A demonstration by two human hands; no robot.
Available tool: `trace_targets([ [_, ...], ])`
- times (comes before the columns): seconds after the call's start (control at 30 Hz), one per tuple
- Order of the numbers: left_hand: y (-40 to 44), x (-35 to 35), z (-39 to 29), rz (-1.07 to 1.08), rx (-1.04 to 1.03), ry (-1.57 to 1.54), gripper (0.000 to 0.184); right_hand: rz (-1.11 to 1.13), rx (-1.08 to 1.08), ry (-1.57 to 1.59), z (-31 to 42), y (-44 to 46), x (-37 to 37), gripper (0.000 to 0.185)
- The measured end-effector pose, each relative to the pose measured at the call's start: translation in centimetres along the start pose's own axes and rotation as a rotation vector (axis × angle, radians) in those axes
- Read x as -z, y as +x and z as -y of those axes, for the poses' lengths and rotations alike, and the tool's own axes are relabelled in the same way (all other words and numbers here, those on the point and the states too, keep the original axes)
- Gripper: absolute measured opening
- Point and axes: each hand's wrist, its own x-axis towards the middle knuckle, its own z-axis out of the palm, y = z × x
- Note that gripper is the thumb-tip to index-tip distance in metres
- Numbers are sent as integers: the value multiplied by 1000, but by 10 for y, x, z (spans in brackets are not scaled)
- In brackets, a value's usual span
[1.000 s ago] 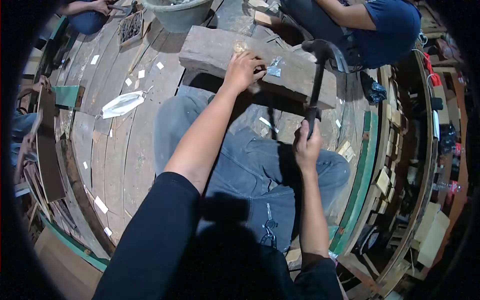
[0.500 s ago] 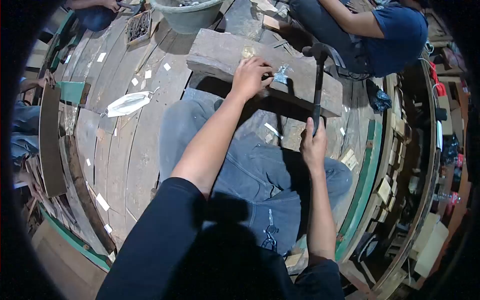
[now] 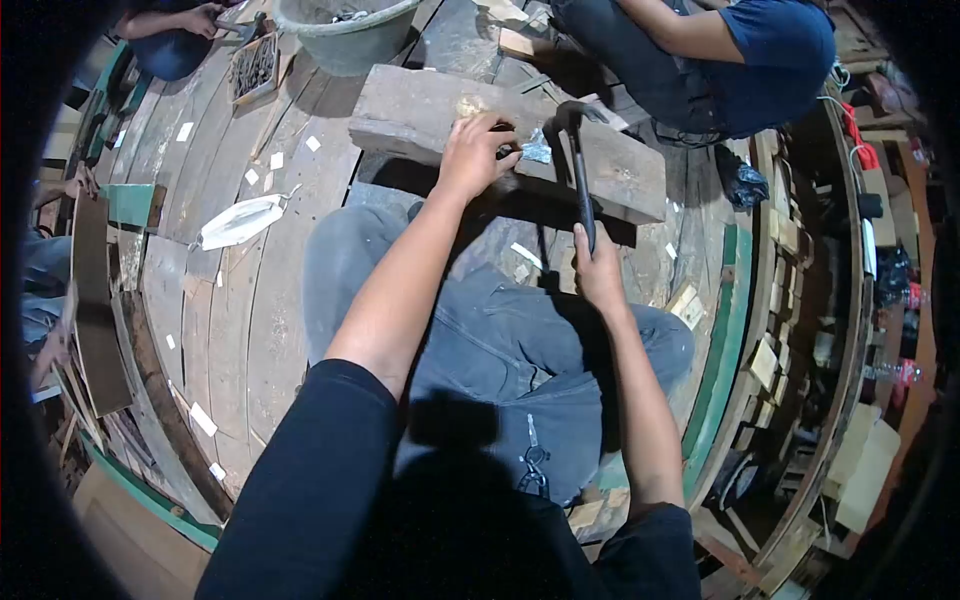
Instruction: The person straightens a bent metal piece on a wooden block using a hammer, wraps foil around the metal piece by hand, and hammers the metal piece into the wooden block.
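A thick wooden beam (image 3: 610, 165) lies across the floor in front of my crossed legs. My right hand (image 3: 600, 268) is closed round the dark handle of a claw hammer (image 3: 583, 178), whose head is over the beam's right half. On the near side of the beam's top rests my left hand (image 3: 475, 158), its fingers curled together. What they pinch, if anything, is hidden from view. Just right of those fingers, a crumpled shiny bluish scrap (image 3: 537, 147) lies on the beam. A pale yellowish patch (image 3: 470, 107) marks the wood behind my hand.
A grey bucket (image 3: 350, 45) and an open box of nails (image 3: 254, 70) stand at the back left. A white face mask (image 3: 240, 222) lies on the planks among paper scraps. One person (image 3: 770, 70) sits at back right; others work on the left. Green-edged boards (image 3: 722, 350) flank me.
The hammer has moved left and its head is lower, with my right hand shifting left too. My left hand keeps its place on the beam. The whole view has shifted slightly.
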Motion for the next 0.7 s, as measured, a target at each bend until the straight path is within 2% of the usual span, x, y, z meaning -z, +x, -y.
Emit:
trace_targets([
  [0.1, -1, -2, 3, 50, 41, -24, 20, 35, -133, 81, 11, 7, 18, 35],
  [0.17, -3, -1, 2, 29, 17, 12, 22, -107, 0, 113, 27, -1, 20, 38],
  [0.23, -2, 0, 3, 10, -23, 37, 23, -62, -155, 204, 52, -9, 32, 37],
  [0.37, -4, 4, 1, 27, -20, 36, 25, -88, 114, 40, 29, -17, 10, 33],
  [0.43, -4, 6, 0, 39, -19, 46, 25, 67, 81, -64, 8, -17, -3, 30],
  [0.5, -7, 7, 0, 34, -31, 41, 25, 61, -13, -47, 14, -17, 3, 31],
  [0.57, -11, 13, 1, 77, -50, 59, 26, -8, 41, 5, 18, -17, 10, 31],
  [0.63, -7, 12, 1, 59, -88, 72, 26, 15, -26, 101, 33, -25, 19, 30],
  [0.7, -7, 13, -1, 99, -67, 96, 27, -18, 24, 55, 30, -28, 18, 31],
])
